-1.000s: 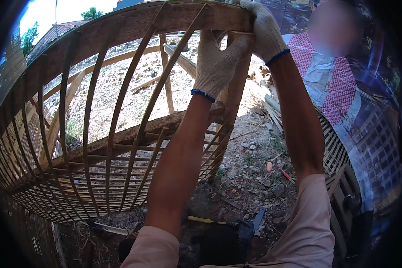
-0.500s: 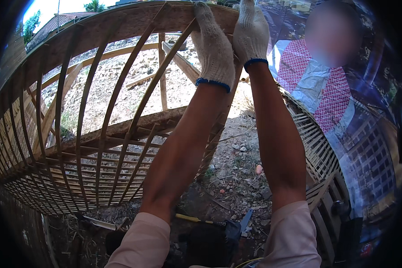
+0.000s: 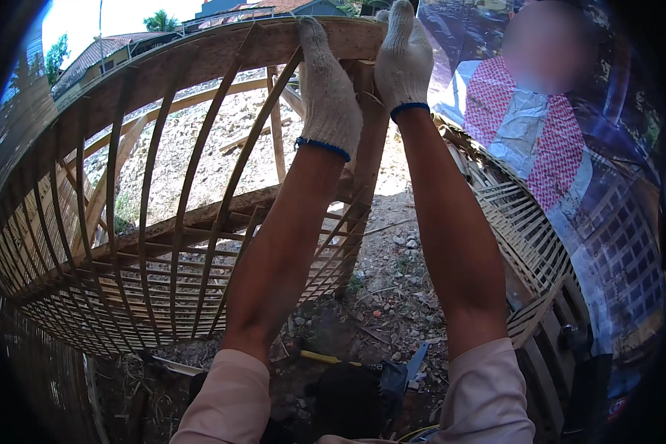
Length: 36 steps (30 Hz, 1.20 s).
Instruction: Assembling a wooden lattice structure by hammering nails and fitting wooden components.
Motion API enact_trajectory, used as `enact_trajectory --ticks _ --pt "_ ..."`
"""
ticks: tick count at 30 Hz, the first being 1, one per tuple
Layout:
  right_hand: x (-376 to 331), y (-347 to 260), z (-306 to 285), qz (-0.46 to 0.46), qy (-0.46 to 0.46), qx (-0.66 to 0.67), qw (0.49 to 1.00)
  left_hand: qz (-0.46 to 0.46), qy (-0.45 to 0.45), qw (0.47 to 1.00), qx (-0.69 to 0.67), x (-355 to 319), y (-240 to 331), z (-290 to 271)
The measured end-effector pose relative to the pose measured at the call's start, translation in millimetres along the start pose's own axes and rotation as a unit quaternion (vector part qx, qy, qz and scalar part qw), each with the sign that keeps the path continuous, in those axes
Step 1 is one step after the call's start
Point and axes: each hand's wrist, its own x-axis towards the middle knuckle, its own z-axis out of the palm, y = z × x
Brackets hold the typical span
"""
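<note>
Both my hands wear white knit gloves with blue cuffs and are raised to the top of a slatted wooden and bamboo frame. My left hand (image 3: 329, 100) is closed over its top board (image 3: 222, 53), thumb upright on the near face and fingers hidden behind. At the board's right end, above the corner post (image 3: 366, 140), my right hand (image 3: 407, 63) is also closed on the board, its fingers mostly out of sight. Thin curved slats (image 3: 192, 159) run down from the board to a lower grid of strips (image 3: 148, 274).
Below lie a yellow-handled tool (image 3: 322, 357) and a blue-bladed saw (image 3: 416, 361) on stony dirt. A woven bamboo panel (image 3: 522, 229) and a printed banner (image 3: 614, 222) stand at the right. Tiled-roof houses (image 3: 103, 52) show beyond the frame.
My left hand has shifted left, leaving a wider gap between the hands where more of the board's end and post shows. The view has tilted slightly, revealing more rooftops.
</note>
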Motion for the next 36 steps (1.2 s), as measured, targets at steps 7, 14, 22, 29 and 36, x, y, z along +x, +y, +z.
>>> enact_trajectory --ticks 7,14,22,29,36 --pt "7.8 1.5 -16.7 0.338 -0.219 0.078 0.912 -0.043 -0.039 0.997 0.043 6.2 2.4 -18.8" --pt "13.0 -4.4 -22.7 0.495 -0.158 0.17 0.837 -0.013 0.187 0.979 0.084 -20.5 -7.2 34.1" --pt "51.1 7.1 -9.4 0.671 -0.193 0.249 0.671 -0.037 0.404 0.841 0.357 11.9 -4.3 46.5" --pt "41.3 -5.3 -9.6 0.727 -0.192 0.245 0.612 -0.035 0.516 0.713 0.474 -1.3 -12.2 34.9" --pt "50.3 -11.8 -19.4 0.773 -0.161 0.244 0.563 -0.018 0.517 0.735 0.438 -4.4 -11.9 38.7"
